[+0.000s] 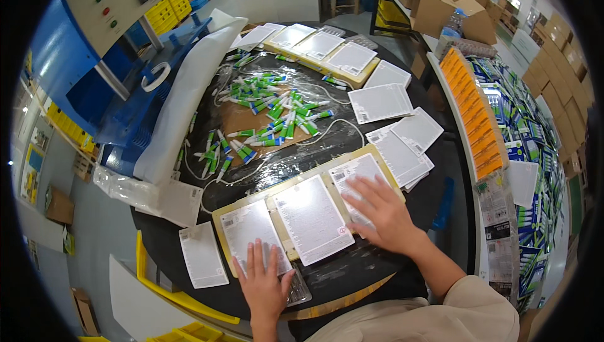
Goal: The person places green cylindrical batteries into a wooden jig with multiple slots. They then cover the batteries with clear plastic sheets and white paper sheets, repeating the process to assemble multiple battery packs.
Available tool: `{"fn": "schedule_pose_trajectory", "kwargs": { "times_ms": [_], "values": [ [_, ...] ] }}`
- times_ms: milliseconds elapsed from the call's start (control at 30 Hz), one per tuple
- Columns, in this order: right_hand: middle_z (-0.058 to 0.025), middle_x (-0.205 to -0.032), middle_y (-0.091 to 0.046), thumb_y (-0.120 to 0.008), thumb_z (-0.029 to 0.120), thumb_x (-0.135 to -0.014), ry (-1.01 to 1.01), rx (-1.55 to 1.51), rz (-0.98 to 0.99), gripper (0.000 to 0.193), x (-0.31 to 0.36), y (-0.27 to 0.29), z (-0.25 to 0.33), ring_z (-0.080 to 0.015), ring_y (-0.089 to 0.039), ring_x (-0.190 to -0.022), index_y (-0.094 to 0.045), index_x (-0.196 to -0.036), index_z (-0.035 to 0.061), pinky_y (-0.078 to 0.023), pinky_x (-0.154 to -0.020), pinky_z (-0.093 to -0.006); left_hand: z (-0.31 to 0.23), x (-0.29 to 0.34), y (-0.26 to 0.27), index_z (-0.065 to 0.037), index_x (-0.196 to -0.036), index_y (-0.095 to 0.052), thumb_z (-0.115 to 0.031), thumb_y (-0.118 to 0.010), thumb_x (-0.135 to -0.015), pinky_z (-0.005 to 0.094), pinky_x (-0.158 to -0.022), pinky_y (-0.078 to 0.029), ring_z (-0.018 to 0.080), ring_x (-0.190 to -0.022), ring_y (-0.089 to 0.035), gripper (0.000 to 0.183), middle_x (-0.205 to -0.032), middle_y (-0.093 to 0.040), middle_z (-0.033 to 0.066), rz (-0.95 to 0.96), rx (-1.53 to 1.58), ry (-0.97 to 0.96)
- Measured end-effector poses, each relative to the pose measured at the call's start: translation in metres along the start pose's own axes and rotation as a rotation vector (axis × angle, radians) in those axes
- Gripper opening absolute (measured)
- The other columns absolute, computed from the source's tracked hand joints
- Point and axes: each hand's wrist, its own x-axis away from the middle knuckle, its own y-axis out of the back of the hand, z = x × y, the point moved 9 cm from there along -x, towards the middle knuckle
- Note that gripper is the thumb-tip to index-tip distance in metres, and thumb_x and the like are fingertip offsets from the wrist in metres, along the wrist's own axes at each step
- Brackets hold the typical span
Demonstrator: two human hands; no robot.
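Observation:
A long cream-yellow tray frame point(401, 196) lies on the round black table point(343, 273) in front of me, with three white printed cards point(309, 217) in a row on it. My left hand point(262, 286) rests, fingers stretched, on the lower end of the left card point(248, 219). Spread over the right card point(357, 169) is my right hand point(385, 217), its fingers apart and holding nothing. A transparent plastic blister point(299, 288) shows beside my left hand at the frame's near edge. Further off lies a heap of small green-and-white tubes point(280, 106).
A second yellow frame with cards point(352, 59) lies at the far side. Loose cards point(382, 103) lie along the right, another point(203, 255) at the left. A blue machine point(69, 46) stands left. At right, a bench holds an orange strip point(475, 115) and many packaged tubes point(535, 216).

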Motion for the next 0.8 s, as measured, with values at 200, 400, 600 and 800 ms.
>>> {"fn": "schedule_pose_trajectory", "kwargs": {
  "times_ms": [200, 400, 600, 800],
  "values": [
    [-0.0179, -0.163, -0.037, -0.057, 0.048, -0.1, -0.023, 0.179, 0.213, 0.057, 0.007, -0.058, -0.058, -0.0372, -0.03, -0.153, -0.049, -0.153, 0.0268, -0.021, -0.122, -0.0633, -0.092, -0.027, -0.045, -0.021, -0.155, -0.046, -0.048, -0.069, -0.092, 0.0658, -0.122, -0.018, 0.0357, -0.152, -0.034, 0.072, -0.163, -0.035, 0.0202, 0.076, 0.006, -0.318],
    [-0.0216, -0.163, -0.036, -0.059, 0.045, -0.099, -0.064, 0.154, 0.118, 0.058, -0.003, -0.069, -0.059, -0.0418, -0.031, -0.152, -0.051, -0.153, 0.0238, -0.02, -0.122, -0.0654, -0.083, -0.039, -0.052, -0.025, -0.153, -0.05, -0.05, -0.067, -0.093, 0.0664, -0.118, -0.026, 0.0363, -0.149, -0.038, 0.067, -0.16, -0.04, 0.0216, 0.081, -0.095, -0.222],
    [-0.0249, -0.162, -0.036, -0.059, 0.051, -0.098, -0.096, 0.107, 0.04, 0.063, -0.005, -0.072, -0.054, -0.0446, -0.029, -0.152, -0.052, -0.152, 0.02, -0.018, -0.12, -0.0691, -0.07, -0.039, -0.045, -0.023, -0.147, -0.057, -0.045, -0.069, -0.094, 0.067, -0.118, -0.026, 0.041, -0.143, -0.044, 0.059, -0.154, -0.047, 0.0235, 0.103, -0.312, -0.212],
    [-0.0234, -0.162, -0.036, -0.053, 0.053, -0.101, -0.142, 0.206, 0.124, 0.062, -0.018, -0.084, -0.056, -0.0442, -0.028, -0.152, -0.05, -0.154, 0.021, -0.016, -0.119, -0.0714, -0.079, -0.051, -0.047, -0.016, -0.15, -0.053, -0.051, -0.065, -0.095, 0.0673, -0.119, -0.022, 0.0476, -0.146, -0.038, 0.066, -0.156, -0.043, 0.028, 0.045, -0.193, -0.151]
  ]
}}
